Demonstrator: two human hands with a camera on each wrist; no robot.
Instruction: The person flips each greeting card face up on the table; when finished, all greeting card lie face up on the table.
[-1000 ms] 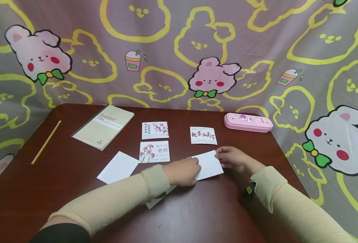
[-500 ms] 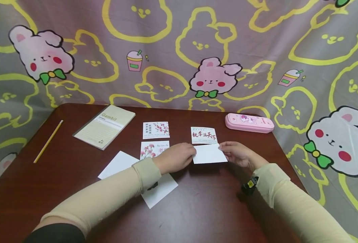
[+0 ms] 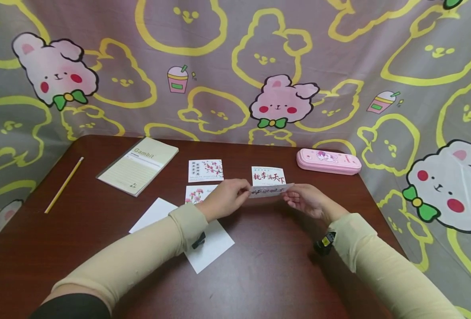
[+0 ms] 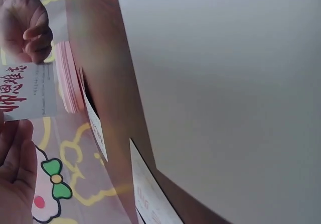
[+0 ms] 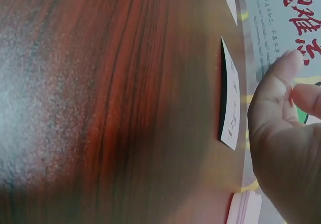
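Note:
Both hands hold up a small greeting card by its opposite ends, tilted above the table. The left hand pinches its left end, and the right hand pinches the right end. Dark red calligraphy shows on this card in the left wrist view. Just behind it lies a card with red characters, its lower edge covered. A plum-blossom card and a carnation card, partly hidden by the left hand, lie to the left. Two blank white cards, one nearer and one farther left, are partly behind the left sleeve.
A notebook and a yellow pencil lie at the left of the dark wooden table. At the back right sits a pink pencil case. A patterned curtain hangs behind the table.
Both hands have lifted the card and carried it away from the body, towards the red-character card. It has tilted from showing its blank side to showing its printed side.

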